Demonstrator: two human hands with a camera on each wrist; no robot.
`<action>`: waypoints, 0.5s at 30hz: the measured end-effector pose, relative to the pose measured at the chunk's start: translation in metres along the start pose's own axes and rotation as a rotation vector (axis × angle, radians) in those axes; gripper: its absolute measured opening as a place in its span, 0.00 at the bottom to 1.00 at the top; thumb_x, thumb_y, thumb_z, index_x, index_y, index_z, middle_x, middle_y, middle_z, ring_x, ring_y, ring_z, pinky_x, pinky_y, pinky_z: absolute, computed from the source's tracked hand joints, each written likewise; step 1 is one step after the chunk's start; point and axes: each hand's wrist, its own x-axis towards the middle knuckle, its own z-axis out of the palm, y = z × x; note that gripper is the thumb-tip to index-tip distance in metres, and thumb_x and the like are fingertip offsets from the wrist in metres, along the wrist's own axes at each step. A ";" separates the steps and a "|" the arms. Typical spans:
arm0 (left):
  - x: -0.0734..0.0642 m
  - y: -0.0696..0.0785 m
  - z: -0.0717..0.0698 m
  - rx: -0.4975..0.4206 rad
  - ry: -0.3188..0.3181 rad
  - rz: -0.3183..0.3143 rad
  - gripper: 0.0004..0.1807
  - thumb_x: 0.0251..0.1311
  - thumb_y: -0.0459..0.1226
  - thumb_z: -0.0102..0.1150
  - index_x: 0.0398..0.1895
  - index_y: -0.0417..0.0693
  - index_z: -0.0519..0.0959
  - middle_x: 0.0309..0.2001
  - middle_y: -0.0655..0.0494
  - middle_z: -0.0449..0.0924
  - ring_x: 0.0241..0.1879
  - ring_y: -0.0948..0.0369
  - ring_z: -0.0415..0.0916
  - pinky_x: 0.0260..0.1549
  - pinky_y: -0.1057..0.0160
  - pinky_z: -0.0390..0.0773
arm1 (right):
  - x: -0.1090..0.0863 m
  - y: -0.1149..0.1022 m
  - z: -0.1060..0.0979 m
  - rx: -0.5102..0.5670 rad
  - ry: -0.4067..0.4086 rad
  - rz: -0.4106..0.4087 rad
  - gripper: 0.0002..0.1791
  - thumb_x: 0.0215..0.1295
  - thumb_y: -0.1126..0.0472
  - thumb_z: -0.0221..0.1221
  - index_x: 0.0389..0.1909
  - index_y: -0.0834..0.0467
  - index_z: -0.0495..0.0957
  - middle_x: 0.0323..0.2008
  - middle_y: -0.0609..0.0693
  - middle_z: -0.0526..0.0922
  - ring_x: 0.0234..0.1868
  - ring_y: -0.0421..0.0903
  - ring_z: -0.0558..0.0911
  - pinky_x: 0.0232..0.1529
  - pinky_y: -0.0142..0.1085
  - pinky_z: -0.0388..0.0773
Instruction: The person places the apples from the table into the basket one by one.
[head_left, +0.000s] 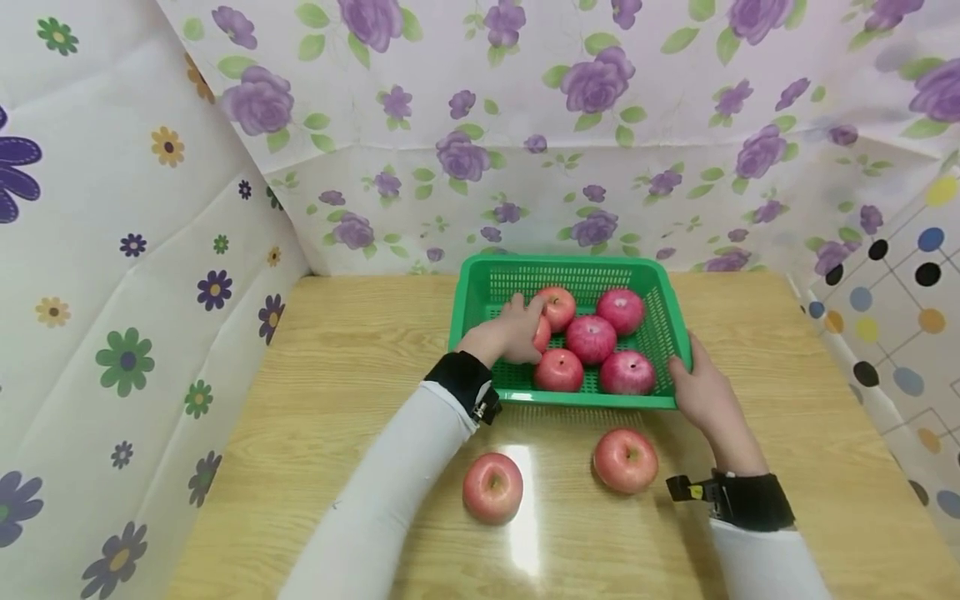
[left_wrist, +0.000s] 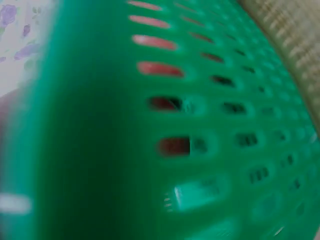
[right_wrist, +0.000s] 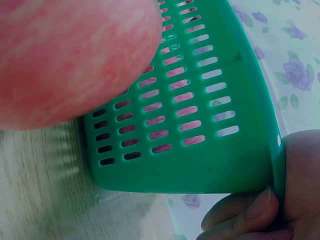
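Observation:
A green plastic basket (head_left: 585,401) stands on the table with several apples in it, some pinkish red and some darker red. My left hand (head_left: 513,331) reaches over its front left rim and grips a red apple (head_left: 542,335), which the hand partly hides. In the left wrist view, the basket's slotted wall (left_wrist: 210,125) fills most of the picture and hides that hand. My right hand (head_left: 705,392) holds the basket's right rim near the front corner. In the right wrist view, the fingers (right_wrist: 250,215) curl at the rim beneath a large, close apple (right_wrist: 70,60).
Two apples lie on the wooden table (head_left: 337,400) in front of the basket: one at left (head_left: 492,488), one at right (head_left: 626,461). Behind the table hangs a purple-flowered cloth (head_left: 525,192). Patterned sheets (head_left: 112,292) border both sides.

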 end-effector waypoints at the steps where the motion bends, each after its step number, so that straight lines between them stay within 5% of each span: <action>1: 0.001 -0.001 0.003 -0.011 0.011 -0.014 0.50 0.55 0.41 0.67 0.76 0.48 0.47 0.71 0.37 0.46 0.69 0.46 0.51 0.61 0.49 0.68 | 0.000 0.000 0.001 0.002 0.002 0.001 0.37 0.80 0.44 0.32 0.79 0.56 0.33 0.66 0.76 0.61 0.59 0.71 0.67 0.51 0.69 0.68; 9: 0.004 -0.010 0.022 -0.018 0.082 -0.032 0.48 0.53 0.41 0.69 0.74 0.49 0.51 0.70 0.36 0.48 0.67 0.45 0.53 0.58 0.49 0.71 | -0.001 0.001 0.003 0.006 -0.003 0.001 0.37 0.80 0.43 0.31 0.79 0.56 0.33 0.66 0.76 0.61 0.59 0.71 0.67 0.51 0.69 0.68; 15: 0.006 -0.010 0.024 -0.019 0.099 -0.019 0.48 0.52 0.39 0.69 0.74 0.50 0.53 0.68 0.38 0.49 0.63 0.47 0.57 0.54 0.52 0.73 | 0.001 0.001 0.000 0.006 -0.003 -0.011 0.37 0.80 0.44 0.32 0.79 0.56 0.33 0.65 0.76 0.62 0.57 0.71 0.68 0.48 0.68 0.69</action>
